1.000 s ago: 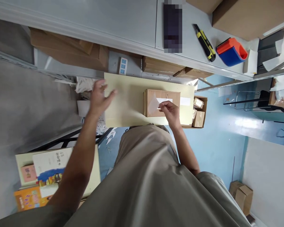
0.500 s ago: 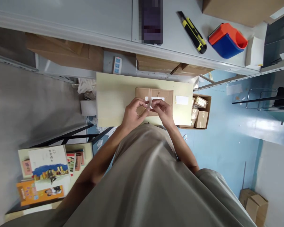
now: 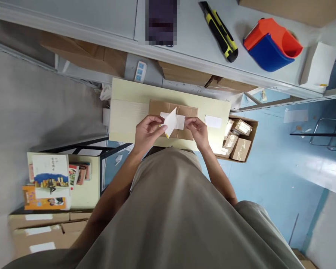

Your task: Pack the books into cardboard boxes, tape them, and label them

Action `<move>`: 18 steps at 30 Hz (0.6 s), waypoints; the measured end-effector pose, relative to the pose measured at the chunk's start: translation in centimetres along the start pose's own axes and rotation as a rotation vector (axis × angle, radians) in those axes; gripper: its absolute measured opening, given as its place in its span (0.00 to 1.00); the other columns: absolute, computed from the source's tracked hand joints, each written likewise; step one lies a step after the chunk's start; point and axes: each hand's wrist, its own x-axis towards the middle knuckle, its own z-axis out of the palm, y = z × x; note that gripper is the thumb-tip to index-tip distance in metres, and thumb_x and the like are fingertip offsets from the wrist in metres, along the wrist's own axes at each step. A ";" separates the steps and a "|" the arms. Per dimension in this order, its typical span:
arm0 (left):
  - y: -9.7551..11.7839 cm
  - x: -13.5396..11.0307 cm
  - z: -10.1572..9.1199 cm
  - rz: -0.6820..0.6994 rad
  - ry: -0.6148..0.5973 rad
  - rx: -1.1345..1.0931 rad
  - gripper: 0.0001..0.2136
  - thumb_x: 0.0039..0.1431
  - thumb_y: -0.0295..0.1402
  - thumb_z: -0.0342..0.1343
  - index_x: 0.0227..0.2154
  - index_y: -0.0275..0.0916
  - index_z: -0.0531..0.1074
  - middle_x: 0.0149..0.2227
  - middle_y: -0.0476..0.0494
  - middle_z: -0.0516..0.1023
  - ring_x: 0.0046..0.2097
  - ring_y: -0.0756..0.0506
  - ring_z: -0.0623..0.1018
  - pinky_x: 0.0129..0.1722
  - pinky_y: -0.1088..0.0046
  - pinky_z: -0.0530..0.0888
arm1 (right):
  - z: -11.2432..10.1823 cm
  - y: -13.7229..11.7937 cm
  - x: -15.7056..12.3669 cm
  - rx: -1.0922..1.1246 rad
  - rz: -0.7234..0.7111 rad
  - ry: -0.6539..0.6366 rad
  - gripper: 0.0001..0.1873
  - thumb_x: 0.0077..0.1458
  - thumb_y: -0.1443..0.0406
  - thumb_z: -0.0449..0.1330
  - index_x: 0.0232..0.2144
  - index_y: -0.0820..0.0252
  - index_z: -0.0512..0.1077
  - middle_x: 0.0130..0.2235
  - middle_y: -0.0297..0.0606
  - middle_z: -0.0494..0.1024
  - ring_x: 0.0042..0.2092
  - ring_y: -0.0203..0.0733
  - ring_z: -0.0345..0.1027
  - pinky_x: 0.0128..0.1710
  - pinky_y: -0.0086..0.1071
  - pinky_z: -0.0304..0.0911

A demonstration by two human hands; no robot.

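Note:
A brown cardboard box (image 3: 189, 110) lies on a pale yellow tabletop (image 3: 126, 112), with a white label strip across its top. My left hand (image 3: 147, 130) pinches a white sheet of label backing (image 3: 170, 121) that stands up over the box. My right hand (image 3: 197, 130) pinches the right end of the white label (image 3: 180, 121) against the box. Both hands are closed on paper, close together in front of my body.
A second white label (image 3: 212, 121) lies on the tabletop to the right. An open carton of small parcels (image 3: 239, 136) sits on the blue floor. A grey shelf above carries a yellow utility knife (image 3: 220, 31), an orange-blue tape dispenser (image 3: 271, 46) and a dark phone (image 3: 161, 22). Books (image 3: 49, 181) lie at left.
My left hand came in from the left edge of the tabletop to the box and took hold of the white backing, which now stands peeled up. The view shifted slightly.

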 end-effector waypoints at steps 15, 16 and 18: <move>-1.7 -0.2 0.6 -0.079 0.146 0.138 0.21 0.61 0.58 0.66 0.36 0.45 0.73 0.36 0.45 0.82 0.42 0.42 0.84 0.44 0.64 0.82 | -2.0 2.6 0.5 -0.073 0.016 -0.063 0.27 0.59 0.37 0.69 0.36 0.53 0.77 0.41 0.39 0.85 0.44 0.45 0.79 0.49 0.41 0.77; -2.3 -0.2 0.3 -0.081 0.168 0.179 0.20 0.60 0.57 0.67 0.36 0.45 0.74 0.36 0.44 0.83 0.42 0.42 0.84 0.44 0.64 0.82 | -2.0 2.8 0.2 -0.094 0.020 -0.064 0.27 0.59 0.37 0.69 0.36 0.53 0.76 0.41 0.39 0.84 0.44 0.45 0.79 0.48 0.40 0.77; -3.6 -0.3 -0.4 -0.106 0.192 0.232 0.20 0.59 0.57 0.68 0.36 0.44 0.75 0.37 0.44 0.84 0.42 0.42 0.84 0.43 0.65 0.81 | -1.9 3.3 -0.4 -0.129 0.031 -0.068 0.28 0.60 0.36 0.68 0.36 0.52 0.76 0.42 0.39 0.84 0.45 0.45 0.79 0.48 0.39 0.77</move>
